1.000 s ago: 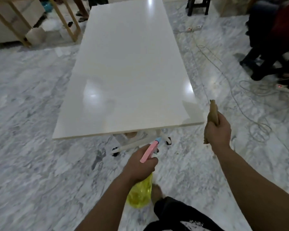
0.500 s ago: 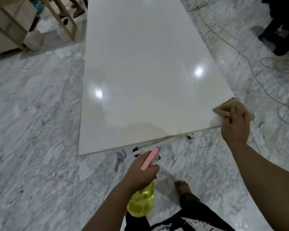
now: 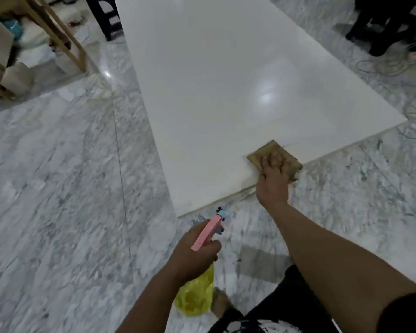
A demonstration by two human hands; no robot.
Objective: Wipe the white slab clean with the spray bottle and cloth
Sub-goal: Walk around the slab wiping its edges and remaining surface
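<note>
Tan cloth was pressed under right hand, fingers curled onto it, at white slab near edge for wiping; spray bottle was gripped in left hand, kept below the slab edge, ready

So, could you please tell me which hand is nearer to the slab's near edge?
Right. The right hand presses the cloth across that edge; the left hand holds the spray bottle short of it.
</note>
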